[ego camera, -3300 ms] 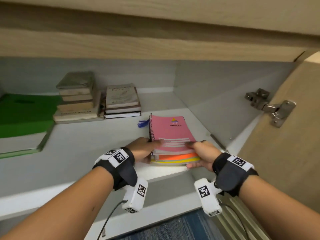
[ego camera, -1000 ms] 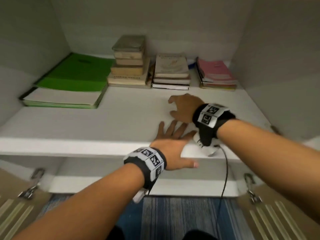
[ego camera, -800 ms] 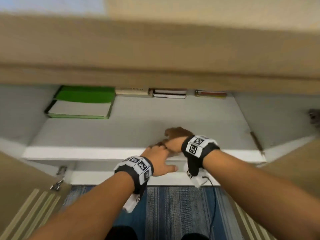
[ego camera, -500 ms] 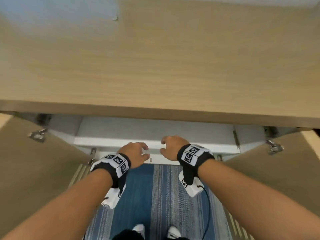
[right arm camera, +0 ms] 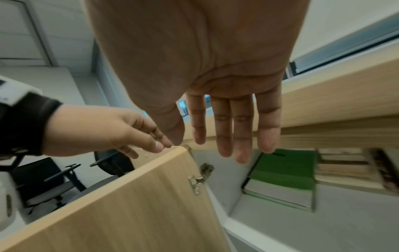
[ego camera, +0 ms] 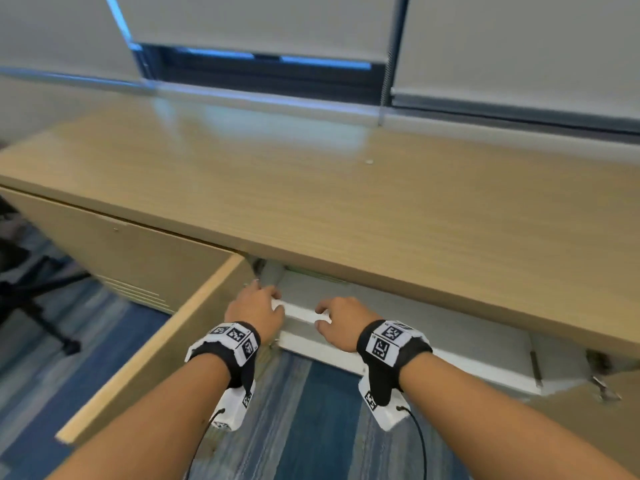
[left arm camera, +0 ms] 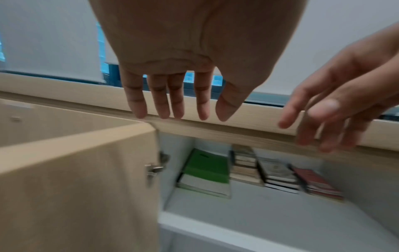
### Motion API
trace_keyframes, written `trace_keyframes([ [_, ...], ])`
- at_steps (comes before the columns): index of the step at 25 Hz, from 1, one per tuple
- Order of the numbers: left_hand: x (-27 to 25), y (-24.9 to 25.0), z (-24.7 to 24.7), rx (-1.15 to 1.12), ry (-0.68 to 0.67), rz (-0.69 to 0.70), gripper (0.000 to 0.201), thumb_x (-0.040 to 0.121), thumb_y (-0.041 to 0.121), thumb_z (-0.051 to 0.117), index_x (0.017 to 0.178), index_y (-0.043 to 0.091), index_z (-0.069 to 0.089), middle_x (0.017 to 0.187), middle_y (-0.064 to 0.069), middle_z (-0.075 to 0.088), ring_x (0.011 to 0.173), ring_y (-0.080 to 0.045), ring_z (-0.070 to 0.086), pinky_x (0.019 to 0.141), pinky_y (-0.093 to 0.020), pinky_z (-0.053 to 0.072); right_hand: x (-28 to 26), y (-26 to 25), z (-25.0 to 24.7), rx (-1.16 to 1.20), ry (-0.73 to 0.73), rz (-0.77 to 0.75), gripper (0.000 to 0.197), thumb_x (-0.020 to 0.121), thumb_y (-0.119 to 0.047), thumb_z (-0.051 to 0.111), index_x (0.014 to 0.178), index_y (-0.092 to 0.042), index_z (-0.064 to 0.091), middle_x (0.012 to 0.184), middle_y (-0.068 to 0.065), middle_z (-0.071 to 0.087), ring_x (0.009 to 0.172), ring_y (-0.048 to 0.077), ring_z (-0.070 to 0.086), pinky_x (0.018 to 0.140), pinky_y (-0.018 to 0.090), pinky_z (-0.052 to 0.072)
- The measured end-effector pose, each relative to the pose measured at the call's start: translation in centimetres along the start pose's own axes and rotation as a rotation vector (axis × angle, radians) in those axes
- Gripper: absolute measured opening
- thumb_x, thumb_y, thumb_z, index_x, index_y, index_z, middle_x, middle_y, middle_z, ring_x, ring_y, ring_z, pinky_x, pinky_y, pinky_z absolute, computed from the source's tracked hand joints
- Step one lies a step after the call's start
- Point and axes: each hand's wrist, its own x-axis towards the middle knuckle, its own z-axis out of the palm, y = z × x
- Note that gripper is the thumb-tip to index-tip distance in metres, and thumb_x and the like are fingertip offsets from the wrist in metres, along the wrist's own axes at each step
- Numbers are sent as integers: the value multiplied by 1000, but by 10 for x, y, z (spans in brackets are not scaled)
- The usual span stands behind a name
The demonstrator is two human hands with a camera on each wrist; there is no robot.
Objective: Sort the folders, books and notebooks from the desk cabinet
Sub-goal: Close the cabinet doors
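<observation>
Both hands hover empty at the mouth of the open cabinet under the wooden desk top point(ego camera: 346, 202). My left hand point(ego camera: 263, 301) has straight fingers point(left arm camera: 172, 109) by the top corner of the open left door point(ego camera: 156, 341). My right hand point(ego camera: 329, 315) hangs relaxed over the white shelf edge point(ego camera: 299, 311), fingers point(right arm camera: 228, 139) extended. On the shelf lie a green folder point(left arm camera: 207, 168), a stack of old books point(left arm camera: 245, 163), a second book stack point(left arm camera: 278, 173) and pink spiral notebooks point(left arm camera: 317, 184), side by side along the back.
A metal hinge point(left arm camera: 154, 170) sits inside the left door point(right arm camera: 129, 204). The right door's hinge point(ego camera: 602, 389) shows at far right. A black office chair point(ego camera: 24, 282) stands left on the blue striped carpet point(ego camera: 311, 410). Window blinds point(ego camera: 502, 46) rise behind the desk.
Both hands have drawn back from the shelf to the cabinet's front. My view has risen from the shelf interior to above the desk top, hiding the books in the head view.
</observation>
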Motion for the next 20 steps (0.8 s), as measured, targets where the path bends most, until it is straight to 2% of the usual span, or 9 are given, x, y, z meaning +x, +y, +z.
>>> trace_keyframes([
  [3,-20,-93,-33,116,38,-284,49,84,39,59,131,28,46,131,-6,45,123,-30,45,100,-43,42,7,-72,9,-46,-12,-60,40,94,-38,49,132,-27,53,132,6,58,118,28,56,96,36,46],
  [6,-42,-168,-36,149,-109,-586,58,86,37,55,139,28,33,143,-7,38,134,-32,34,110,-53,26,14,-120,29,-79,-62,-93,37,92,-38,50,128,-28,56,130,6,59,115,27,58,95,36,49],
  [7,-49,-184,-33,127,-178,-621,58,87,35,52,141,29,30,144,-6,41,134,-31,37,111,-57,21,17,-131,36,-82,-75,-104,37,92,-37,51,127,-28,57,128,6,60,113,27,59,95,36,49],
  [8,-55,-198,-28,103,-241,-617,56,88,32,49,141,28,31,140,-6,47,130,-30,43,110,-57,22,19,-141,43,-81,-87,-111,38,91,-37,51,127,-28,57,125,6,62,112,26,60,95,36,50],
  [10,-65,-208,-23,91,-297,-511,45,90,26,46,134,20,41,128,-8,58,116,-28,57,101,-44,40,20,-151,55,-80,-93,-107,38,90,-38,51,126,-27,57,121,6,64,109,26,62,93,35,51],
  [12,-73,-203,-18,117,-284,-459,40,90,20,46,130,18,46,119,-10,62,106,-27,62,89,-36,51,14,-149,63,-84,-82,-79,38,91,-39,51,127,-26,57,123,7,63,110,27,60,93,35,50],
  [16,-91,-145,16,118,-321,-339,32,91,21,43,122,12,40,109,-9,64,99,-27,63,76,-36,49,-15,-95,64,-20,-24,102,35,90,-34,52,122,-22,57,124,8,62,108,30,61,88,35,51],
  [20,-102,-36,61,-17,-346,-321,40,93,22,44,127,2,33,125,-20,57,115,-35,57,93,-39,45,-63,8,44,54,59,377,38,88,-24,50,125,-20,54,122,8,62,104,30,62,85,35,53],
])
